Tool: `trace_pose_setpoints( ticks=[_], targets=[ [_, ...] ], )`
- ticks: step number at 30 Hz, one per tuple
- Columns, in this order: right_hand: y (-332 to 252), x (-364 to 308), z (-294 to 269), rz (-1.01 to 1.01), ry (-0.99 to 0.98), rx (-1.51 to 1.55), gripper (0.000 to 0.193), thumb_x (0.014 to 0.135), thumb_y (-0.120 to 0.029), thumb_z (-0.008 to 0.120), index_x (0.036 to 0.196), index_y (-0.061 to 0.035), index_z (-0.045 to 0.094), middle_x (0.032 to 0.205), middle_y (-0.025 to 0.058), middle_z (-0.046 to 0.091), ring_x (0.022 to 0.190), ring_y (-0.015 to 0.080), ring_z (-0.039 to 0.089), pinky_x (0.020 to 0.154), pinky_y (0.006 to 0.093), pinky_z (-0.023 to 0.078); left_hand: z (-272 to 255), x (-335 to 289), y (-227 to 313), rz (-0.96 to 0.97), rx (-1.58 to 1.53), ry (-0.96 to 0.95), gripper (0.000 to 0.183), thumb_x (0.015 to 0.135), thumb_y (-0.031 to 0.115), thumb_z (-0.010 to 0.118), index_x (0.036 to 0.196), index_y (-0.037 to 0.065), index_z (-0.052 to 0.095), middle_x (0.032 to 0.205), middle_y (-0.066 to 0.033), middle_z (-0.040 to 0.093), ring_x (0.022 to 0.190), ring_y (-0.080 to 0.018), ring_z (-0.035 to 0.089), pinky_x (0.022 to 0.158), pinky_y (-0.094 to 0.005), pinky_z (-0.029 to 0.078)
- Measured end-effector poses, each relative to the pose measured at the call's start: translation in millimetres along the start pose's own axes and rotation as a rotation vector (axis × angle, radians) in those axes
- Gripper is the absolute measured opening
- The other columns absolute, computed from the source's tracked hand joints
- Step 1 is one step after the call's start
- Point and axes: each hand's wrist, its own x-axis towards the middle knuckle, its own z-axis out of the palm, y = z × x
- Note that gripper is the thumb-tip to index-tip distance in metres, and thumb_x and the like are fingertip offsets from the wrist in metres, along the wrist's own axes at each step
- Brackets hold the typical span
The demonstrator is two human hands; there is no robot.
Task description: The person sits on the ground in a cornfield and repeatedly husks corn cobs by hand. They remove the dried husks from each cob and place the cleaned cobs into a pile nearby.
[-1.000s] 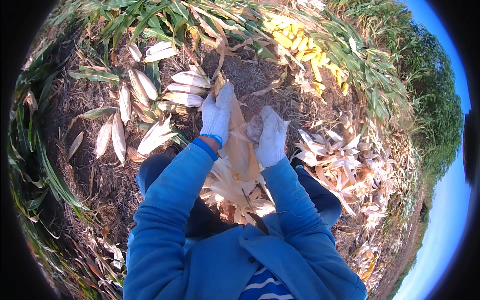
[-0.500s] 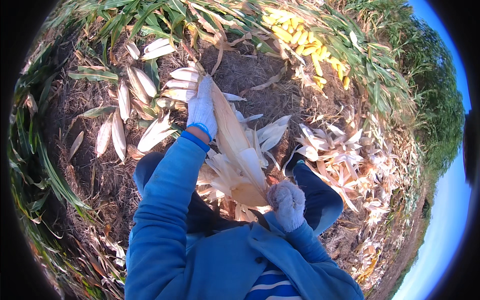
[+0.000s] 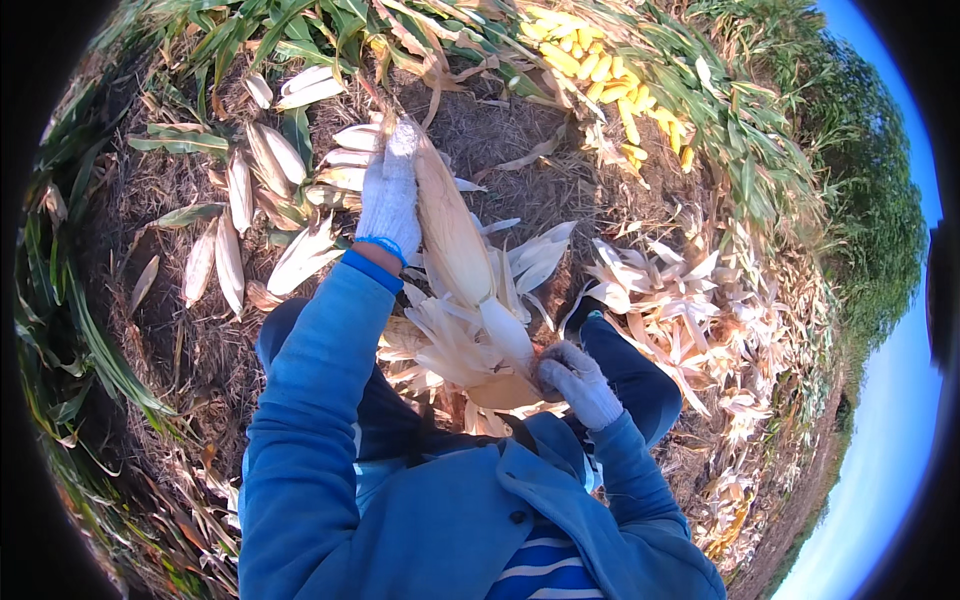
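Note:
A large ear of corn (image 3: 455, 232) in dry, pale husk lies slantwise over my knees, its far end up by a thin stem. My left hand (image 3: 390, 195), in a white knit glove with a blue cuff, is closed on that far end. Lower down, pale husk leaves (image 3: 508, 335) stretch from the ear to my right hand (image 3: 577, 382). This gloved hand is closed on the husk leaves close to my lap. No yellow kernels show on this ear. Loose husks (image 3: 470, 370) are bunched between my legs.
Unhusked ears (image 3: 228, 265) lie on the soil at the left. Bare yellow cobs (image 3: 600, 68) are heaped on stalks at the far right. A pile of stripped husks (image 3: 680, 310) lies beside my right leg. Green stalks (image 3: 75, 290) border the left side.
The ear has turned slightly more upright, and more of its husked side shows. My right hand has shifted slightly up, its fingers now seen more from the side. Both hands keep their hold.

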Motion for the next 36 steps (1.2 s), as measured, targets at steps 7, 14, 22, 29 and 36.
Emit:
trace_pose_setpoints(
  ticks=[7,14,22,29,36],
  targets=[
    [-52.4,88.7,45.4,-0.336,0.06,-0.26,0.067,0.084,-0.016,0.075,0.144,-0.0038,0.048,0.127,0.0159,0.063,0.115,0.0235,0.062,0.097,0.0349,0.051,5.8,-15.7,-9.4,-0.073,-0.073,-0.236,0.054,0.102,0.05,0.059,0.134,0.007,0.053,0.117,-0.0142,0.065,0.102,-0.0286,0.069,0.085,-0.0435,0.062],
    [-57.8,105.2,72.9,-0.361,0.105,-0.077,0.073,0.08,-0.011,0.076,0.146,0.0004,0.046,0.125,0.0139,0.064,0.111,0.0199,0.061,0.095,0.0333,0.051,9.5,-11.6,0.3,0.114,0.431,-0.217,0.063,0.099,0.045,0.062,0.135,-0.004,0.048,0.123,-0.0154,0.065,0.112,-0.0236,0.063,0.095,-0.034,0.051],
    [-42.6,96.2,39.2,-0.369,0.199,-0.049,0.072,0.078,-0.013,0.078,0.143,-0.002,0.049,0.121,0.0137,0.065,0.105,0.0201,0.064,0.089,0.0333,0.053,25.4,-32.1,12.2,0.034,0.629,-0.563,0.052,0.09,0.017,0.063,0.135,-0.005,0.048,0.121,-0.0154,0.064,0.109,-0.0192,0.061,0.094,-0.0343,0.052],
    [-29.1,87.3,27.2,-0.308,0.16,0.052,0.072,0.085,-0.012,0.072,0.149,-0.0008,0.042,0.111,0.0093,0.064,0.089,0.0141,0.063,0.077,0.0277,0.056,32.8,-39.9,1.6,0.069,0.682,-0.578,0.053,0.091,0.011,0.058,0.141,-0.004,0.048,0.119,-0.0106,0.063,0.105,-0.0157,0.058,0.093,-0.0317,0.05],
    [0.5,90.3,24.7,-0.407,0.086,0.235,0.08,0.099,-0.048,0.065,0.155,0.0012,0.035,0.128,0.0089,0.063,0.111,0.0138,0.06,0.095,0.027,0.05,29.1,-41.3,-4.3,-0.158,0.523,-0.57,0.048,0.091,0.008,0.056,0.137,-0.004,0.053,0.114,-0.0078,0.065,0.1,-0.014,0.059,0.088,-0.0293,0.051]
  ],
)
